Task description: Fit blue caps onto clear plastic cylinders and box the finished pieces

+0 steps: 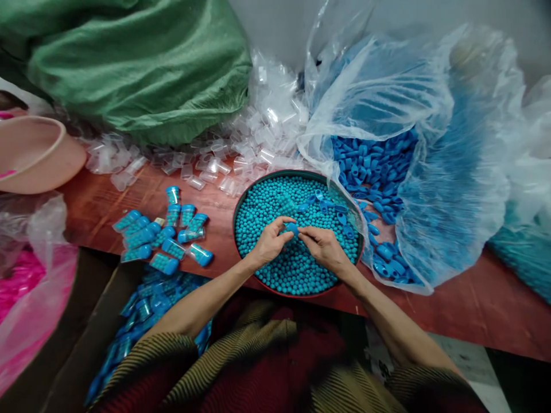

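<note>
Over a round tray (236, 221) of turquoise beads (297, 275), my two hands meet at a small blue cap (292, 229). My left hand (272, 244) is closed around a small clear container (287, 205) that seems filled with beads, its outline blurred against those below. The fingertips of my right hand (325, 248) pinch the cap's right side. Whether the cap is fully seated cannot be made out. Several loose blue caps (341, 218) lie on the beads at the tray's right side.
Capped, bead-filled containers (174, 248) lie on the red table (224, 252) at left, with more in a heap below (150, 304). Clear empty containers (267, 135) pile up behind. A plastic bag (451, 172) spills blue caps at right. A green sack (146, 69) and pink basin (38, 155) stand left.
</note>
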{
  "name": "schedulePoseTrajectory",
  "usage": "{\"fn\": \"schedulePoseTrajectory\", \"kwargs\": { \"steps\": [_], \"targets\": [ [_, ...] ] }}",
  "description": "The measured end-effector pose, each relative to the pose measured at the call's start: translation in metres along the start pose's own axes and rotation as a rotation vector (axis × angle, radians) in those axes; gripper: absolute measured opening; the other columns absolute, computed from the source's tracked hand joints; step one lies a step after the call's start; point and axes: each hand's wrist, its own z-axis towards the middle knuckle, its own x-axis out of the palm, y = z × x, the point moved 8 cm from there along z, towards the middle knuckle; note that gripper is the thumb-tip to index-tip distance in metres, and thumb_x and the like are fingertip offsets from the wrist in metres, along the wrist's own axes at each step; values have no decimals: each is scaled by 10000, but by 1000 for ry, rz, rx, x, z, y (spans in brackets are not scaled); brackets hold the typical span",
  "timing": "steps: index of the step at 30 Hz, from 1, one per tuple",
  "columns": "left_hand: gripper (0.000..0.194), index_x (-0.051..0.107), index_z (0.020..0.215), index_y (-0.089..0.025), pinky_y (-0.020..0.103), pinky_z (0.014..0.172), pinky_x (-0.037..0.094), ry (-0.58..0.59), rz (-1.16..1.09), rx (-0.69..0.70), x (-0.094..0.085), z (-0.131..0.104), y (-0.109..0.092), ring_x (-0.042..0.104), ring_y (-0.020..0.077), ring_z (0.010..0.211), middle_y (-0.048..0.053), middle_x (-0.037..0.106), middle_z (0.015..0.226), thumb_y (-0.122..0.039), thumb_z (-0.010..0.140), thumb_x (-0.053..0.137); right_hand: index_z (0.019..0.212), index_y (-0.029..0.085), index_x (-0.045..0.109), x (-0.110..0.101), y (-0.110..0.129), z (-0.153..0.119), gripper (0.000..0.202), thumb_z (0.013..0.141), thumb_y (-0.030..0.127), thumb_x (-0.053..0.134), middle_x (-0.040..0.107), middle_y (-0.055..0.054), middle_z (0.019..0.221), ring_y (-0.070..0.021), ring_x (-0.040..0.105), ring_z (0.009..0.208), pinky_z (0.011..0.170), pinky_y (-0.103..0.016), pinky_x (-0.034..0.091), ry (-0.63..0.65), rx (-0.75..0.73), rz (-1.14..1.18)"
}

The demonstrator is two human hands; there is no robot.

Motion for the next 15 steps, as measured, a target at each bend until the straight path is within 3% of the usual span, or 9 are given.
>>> {"fn": "schedulePoseTrajectory", "kwargs": {
  "steps": [3, 5, 9, 12, 15],
  "targets": [
    [303, 528, 1075, -191, 151, 426, 357, -54, 30, 20, -4, 1, 0, 405, 54, 521, -33, 468, 712, -272, 783, 535, 975, 195, 683, -3, 4, 2, 246, 846, 261, 484, 687, -64, 852, -177, 630, 794, 763, -315, 494, 22, -79, -24],
    [326, 498, 1102, -198, 160, 403, 353, -19, 41, -14, -6, 2, 4, 426, 48, 478, -35, 484, 730, -289, 790, 524, 988, 200, 684, -5, 0, 4, 246, 821, 259, 513, 674, -68, 903, -180, 624, 841, 796, -337, 498, 85, -70, 45],
    [366, 464, 1125, -205, 171, 402, 376, 160, 85, -68, -3, 0, 5, 482, 56, 445, -50, 481, 708, -316, 785, 542, 1035, 216, 673, -2, -23, 9, 308, 751, 316, 606, 655, -19, 845, -121, 581, 614, 622, -301, 532, 197, 170, 372],
    [418, 443, 1193, -205, 172, 404, 371, 155, 112, -47, -2, -4, 0, 462, 55, 444, -49, 476, 700, -305, 796, 532, 1232, 209, 558, 1, -34, 10, 535, 722, 349, 635, 671, -18, 859, -127, 586, 587, 561, -306, 544, 85, 297, 531],
    [520, 389, 1310, -218, 191, 429, 386, 50, 125, -15, -2, -7, -6, 426, 59, 461, -32, 500, 731, -265, 807, 510, 1259, 187, 536, 3, -24, 7, 474, 816, 355, 528, 682, -84, 1001, -200, 652, 813, 707, -371, 560, -11, 210, 324]
  ]
}}
